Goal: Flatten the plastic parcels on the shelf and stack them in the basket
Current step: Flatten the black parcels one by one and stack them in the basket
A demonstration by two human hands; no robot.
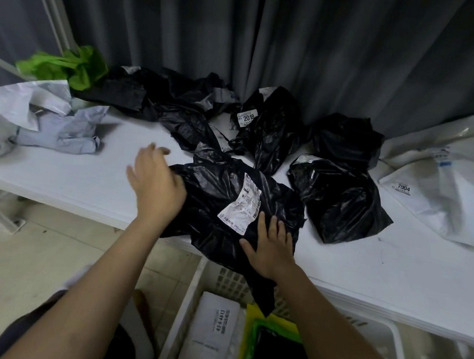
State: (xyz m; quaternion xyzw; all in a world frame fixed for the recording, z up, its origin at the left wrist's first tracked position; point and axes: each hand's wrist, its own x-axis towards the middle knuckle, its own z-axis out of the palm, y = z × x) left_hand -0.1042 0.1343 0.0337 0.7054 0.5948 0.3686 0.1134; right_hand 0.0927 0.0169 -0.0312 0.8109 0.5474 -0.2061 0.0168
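On the white shelf [88, 180], a green bag [71, 67] and pale bags [58, 126] lie far left. The left hand [157, 182], fingers loosely spread, presses the left edge of the labelled black parcel [227, 202] at the shelf's front, while the right hand [273, 248] lies flat on its near right part, fingers straight. More black parcels [342, 203] and a white parcel [446, 197] sit to the right; the basket [185, 315] stands below.

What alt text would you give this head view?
Both hands press a black plastic parcel flat at the white shelf's front edge: left hand on its left side, right hand near its label. More crumpled parcels lie behind; a white basket sits below.
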